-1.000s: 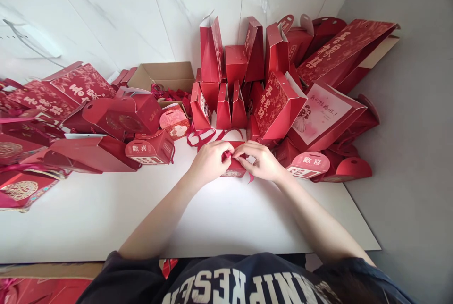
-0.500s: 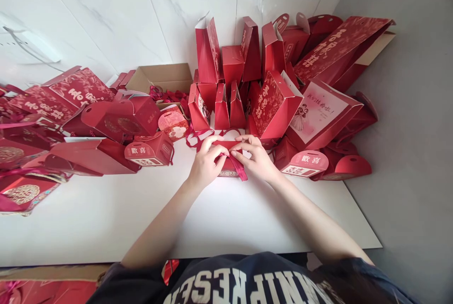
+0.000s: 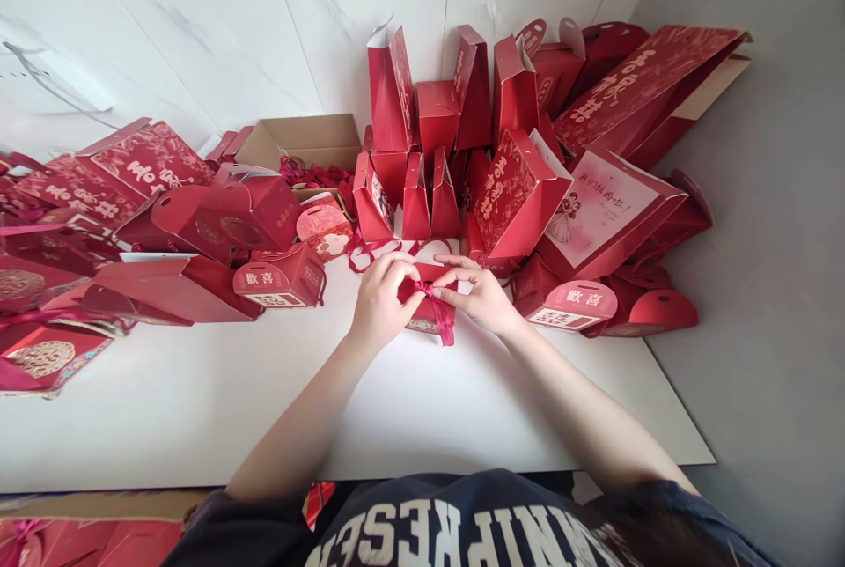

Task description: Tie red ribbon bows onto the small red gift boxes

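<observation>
A small red gift box (image 3: 423, 315) sits on the white table between my hands, its front partly covered by a hanging ribbon. The dark pink ribbon (image 3: 444, 320) is knotted on top of the box, one tail falling over the front. My left hand (image 3: 384, 296) pinches the ribbon at the left of the knot, thumb against curled fingers. From the right, my right hand (image 3: 481, 292) grips the ribbon between thumb and fingertip, the other fingers bent above the box. Behind the box, more ribbon (image 3: 370, 252) lies in loops on the table.
Red gift boxes and bags, such as one with a couple's picture (image 3: 598, 206), crowd the right and back. More boxes (image 3: 281, 275) are piled at the left. An open cardboard carton (image 3: 310, 137) with ribbons stands behind. A grey wall (image 3: 766, 224) bounds the white table (image 3: 198, 408).
My hands have drawn slightly apart, and the knot between them now shows more plainly. The hanging ribbon tail has shifted a little left and down.
</observation>
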{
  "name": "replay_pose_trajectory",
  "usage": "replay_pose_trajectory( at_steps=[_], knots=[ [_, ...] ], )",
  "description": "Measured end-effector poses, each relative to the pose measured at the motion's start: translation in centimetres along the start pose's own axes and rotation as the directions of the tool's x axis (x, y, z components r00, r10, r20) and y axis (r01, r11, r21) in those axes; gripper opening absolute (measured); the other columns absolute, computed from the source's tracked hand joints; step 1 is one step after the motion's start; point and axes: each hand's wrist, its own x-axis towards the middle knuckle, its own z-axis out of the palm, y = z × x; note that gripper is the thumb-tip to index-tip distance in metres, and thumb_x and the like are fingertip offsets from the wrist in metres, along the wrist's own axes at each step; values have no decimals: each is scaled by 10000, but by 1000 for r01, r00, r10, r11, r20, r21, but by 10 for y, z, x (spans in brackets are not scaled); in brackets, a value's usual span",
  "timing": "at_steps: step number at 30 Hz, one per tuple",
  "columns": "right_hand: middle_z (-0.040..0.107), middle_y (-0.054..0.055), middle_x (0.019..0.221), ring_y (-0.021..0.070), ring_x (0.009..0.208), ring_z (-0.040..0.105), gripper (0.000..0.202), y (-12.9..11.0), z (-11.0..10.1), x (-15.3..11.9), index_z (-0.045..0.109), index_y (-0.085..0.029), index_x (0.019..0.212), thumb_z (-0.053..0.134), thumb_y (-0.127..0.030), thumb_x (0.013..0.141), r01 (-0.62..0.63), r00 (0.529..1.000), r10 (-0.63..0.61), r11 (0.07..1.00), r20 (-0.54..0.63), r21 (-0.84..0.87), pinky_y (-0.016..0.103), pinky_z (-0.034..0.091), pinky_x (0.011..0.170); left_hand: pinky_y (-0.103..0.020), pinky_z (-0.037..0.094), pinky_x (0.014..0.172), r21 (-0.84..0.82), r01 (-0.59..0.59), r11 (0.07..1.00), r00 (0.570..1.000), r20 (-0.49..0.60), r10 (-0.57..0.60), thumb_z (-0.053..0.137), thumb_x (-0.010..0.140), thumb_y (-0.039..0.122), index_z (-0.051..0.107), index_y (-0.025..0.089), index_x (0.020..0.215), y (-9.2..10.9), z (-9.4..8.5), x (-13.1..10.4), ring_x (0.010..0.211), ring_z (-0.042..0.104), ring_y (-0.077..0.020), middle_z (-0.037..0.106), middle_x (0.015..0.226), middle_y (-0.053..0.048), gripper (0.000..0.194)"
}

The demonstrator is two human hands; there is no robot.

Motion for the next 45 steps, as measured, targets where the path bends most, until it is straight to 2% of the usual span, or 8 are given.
replay_pose_trajectory(
  at_steps=[5,13,16,20,27,37,42,45],
  knots=[
    [603,87,1324,265,1319,495,86,-3,0,0,760,-237,849,742,-315,816,-31,999,30,999,22,34,485,288,1153,-415,459,955,80,58,995,998,2,-59,716,762,229,517,201,743,-2,-8,2,1085,589,-248,598,1052,-59,202],
    [608,93,1313,260,1314,498,62,-6,1,-2,733,-220,841,701,-272,835,-16,999,15,999,36,29,468,293,1144,-406,420,1046,-99,123,987,974,203,-101,618,865,261,608,210,877,-1,-14,3,1186,548,-227,608,1147,-70,54],
    [609,90,1309,256,1295,512,36,-6,1,-2,721,-218,830,690,-234,825,-7,1000,7,1000,31,6,463,291,1141,-386,434,1030,-139,168,976,973,184,-141,580,911,310,610,208,838,0,-12,2,1160,561,-213,610,1141,-69,129],
    [614,84,1299,258,1274,522,30,-9,2,-3,693,-216,797,670,-197,803,-7,1000,7,1000,30,-10,462,298,1130,-390,422,1043,-150,145,978,977,176,-118,549,927,271,600,204,801,0,-10,2,1154,561,-206,608,1147,-64,151],
    [620,75,1274,261,1202,566,59,-12,0,-3,593,-216,741,599,-165,769,-53,999,53,998,1,-23,459,346,1084,-397,428,1027,-118,127,985,972,214,-100,546,878,176,524,196,710,0,-15,2,1177,544,-218,600,1213,-58,171],
    [686,64,1171,298,1164,577,129,-17,-10,-4,525,-231,630,575,-134,698,-102,991,83,978,-107,-184,518,372,1056,-436,415,1037,-49,110,993,969,229,-96,540,836,134,503,196,660,-3,-18,2,1191,542,-235,598,1282,-58,190],
    [701,74,1103,311,1098,597,150,-18,-11,-5,507,-235,626,590,-127,687,-84,988,44,956,-146,-279,521,427,994,-443,407,1020,35,58,998,984,168,-63,565,802,116,483,196,639,-7,-14,2,1197,545,-249,613,1271,-45,199],
    [685,68,1103,280,1075,610,99,-19,-12,-6,541,-229,722,583,-140,733,-40,997,22,968,-73,-249,479,444,978,-426,423,975,87,68,994,992,99,-76,569,813,133,501,196,654,-10,-12,1,1139,584,-244,647,1155,-53,184]
  ],
)
